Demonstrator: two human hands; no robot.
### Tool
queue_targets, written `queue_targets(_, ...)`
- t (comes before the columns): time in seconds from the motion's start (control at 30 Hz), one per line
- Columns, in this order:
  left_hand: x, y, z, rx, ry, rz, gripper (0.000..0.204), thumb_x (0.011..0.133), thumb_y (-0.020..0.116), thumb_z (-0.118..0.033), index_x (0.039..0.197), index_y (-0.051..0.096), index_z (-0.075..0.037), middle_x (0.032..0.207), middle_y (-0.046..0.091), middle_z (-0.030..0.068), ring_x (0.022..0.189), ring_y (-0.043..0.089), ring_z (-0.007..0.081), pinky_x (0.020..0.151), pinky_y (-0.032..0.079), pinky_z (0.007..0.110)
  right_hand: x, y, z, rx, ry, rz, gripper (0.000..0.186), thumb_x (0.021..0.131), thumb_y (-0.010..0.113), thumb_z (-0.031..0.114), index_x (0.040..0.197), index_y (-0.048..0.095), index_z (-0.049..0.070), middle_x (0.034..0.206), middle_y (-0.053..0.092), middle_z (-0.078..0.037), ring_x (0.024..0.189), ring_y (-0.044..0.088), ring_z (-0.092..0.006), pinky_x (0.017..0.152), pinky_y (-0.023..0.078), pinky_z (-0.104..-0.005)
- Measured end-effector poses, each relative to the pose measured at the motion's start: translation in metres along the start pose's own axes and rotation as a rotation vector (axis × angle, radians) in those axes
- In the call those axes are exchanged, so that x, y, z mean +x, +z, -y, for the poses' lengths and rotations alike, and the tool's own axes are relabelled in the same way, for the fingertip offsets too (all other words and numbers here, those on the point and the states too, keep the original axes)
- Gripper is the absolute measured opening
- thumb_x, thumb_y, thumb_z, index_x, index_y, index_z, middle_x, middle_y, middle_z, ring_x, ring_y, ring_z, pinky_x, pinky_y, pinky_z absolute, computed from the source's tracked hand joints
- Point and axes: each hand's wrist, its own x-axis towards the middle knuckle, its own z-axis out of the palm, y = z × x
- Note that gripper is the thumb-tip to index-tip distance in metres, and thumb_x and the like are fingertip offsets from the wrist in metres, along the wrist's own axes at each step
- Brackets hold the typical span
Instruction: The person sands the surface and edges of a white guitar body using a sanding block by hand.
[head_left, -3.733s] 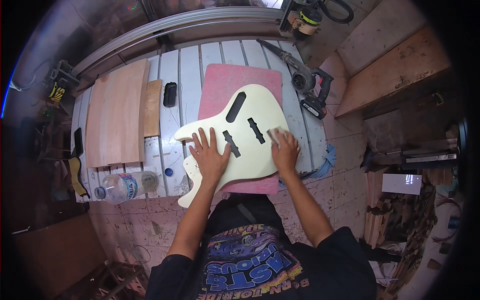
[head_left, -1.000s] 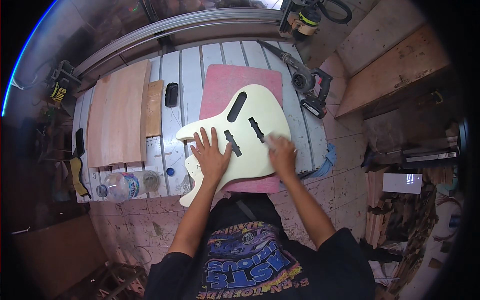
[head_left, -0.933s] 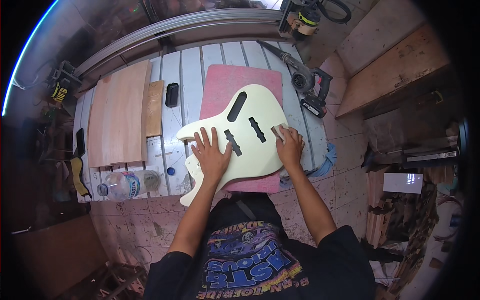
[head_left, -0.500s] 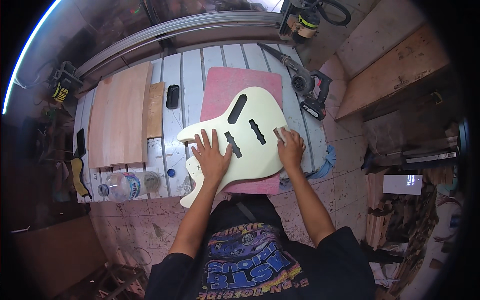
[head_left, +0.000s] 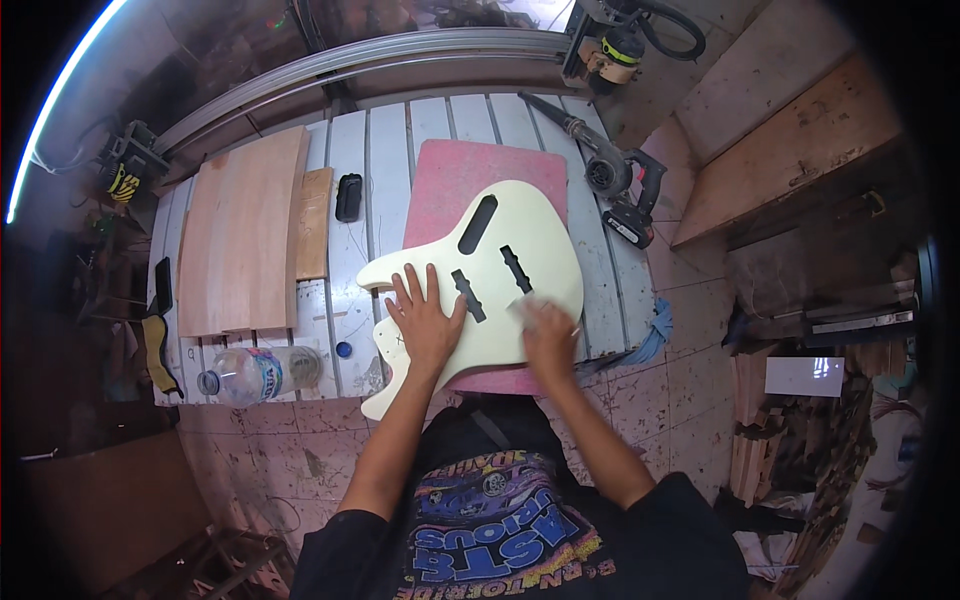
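A cream guitar body [head_left: 525, 220] with dark routed cavities lies on a pink mat [head_left: 440, 170] on the slotted white table [head_left: 620, 290]. My left hand [head_left: 425, 325] rests flat on the body's left part, fingers spread, thumb beside a cavity. My right hand [head_left: 548, 340], blurred by motion, is on the lower right of the body with its fingers closed on a small pale pad [head_left: 525, 308]; what the pad is made of I cannot tell.
Wooden boards [head_left: 235, 230], a black case [head_left: 349, 195], a plastic bottle [head_left: 260, 375] and a blue cap [head_left: 344, 349] lie left. A cordless blower [head_left: 610, 175] is at upper right, a blue cloth [head_left: 655, 330] at the right edge. Machine rail [head_left: 360, 55] behind; wooden shelf [head_left: 780, 150] right.
My right hand has swept down and leftward from the body's right edge with the pale pad. My left hand keeps its place on the body. The whole view has shifted slightly.
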Motion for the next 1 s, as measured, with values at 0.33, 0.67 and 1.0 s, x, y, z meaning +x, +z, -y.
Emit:
queue_targets(0.33, 0.0, 0.0, -0.003, 0.0, 0.015, 0.001, 0.082, 0.093, 0.06, -0.055, 0.159, 0.04, -0.011, 0.168, 0.022, 0.0233, 0.156, 0.013, 0.0463, 0.119, 0.016, 0.07, 0.051, -0.03, -0.043, 0.019, 0.212, -0.017, 0.049, 0.083, 0.074, 0.01, 0.131, 0.068, 0.017, 0.129, 0.062, -0.014, 0.117, 0.057, -0.0362, 0.1, 0.046, -0.0493)
queue_targets(0.67, -0.005, -0.007, -0.001, 0.007, -0.008, 0.015, 0.082, 0.094, 0.06, -0.054, 0.159, 0.038, -0.01, 0.169, 0.02, 0.0234, 0.156, 0.012, 0.0458, 0.12, 0.014, 0.069, 0.05, -0.003, -0.046, -0.19, 0.099, 0.056, 0.052, 0.084, 0.074, 0.015, 0.134, 0.066, 0.022, 0.134, 0.06, -0.009, 0.124, 0.055, -0.0344, 0.103, 0.044, -0.0514)
queue_targets(1.0, -0.045, 0.004, -0.003, 0.053, 0.133, -0.01, 0.081, 0.094, 0.06, -0.054, 0.156, 0.043, -0.005, 0.165, 0.03, 0.0255, 0.154, 0.022, 0.0456, 0.121, 0.016, 0.066, 0.058, -0.09, -0.137, 1.854, 0.634, 0.243, 0.051, 0.097, 0.057, 0.03, 0.141, 0.055, 0.005, 0.131, 0.066, -0.014, 0.109, 0.066, -0.0304, 0.09, 0.055, -0.0466)
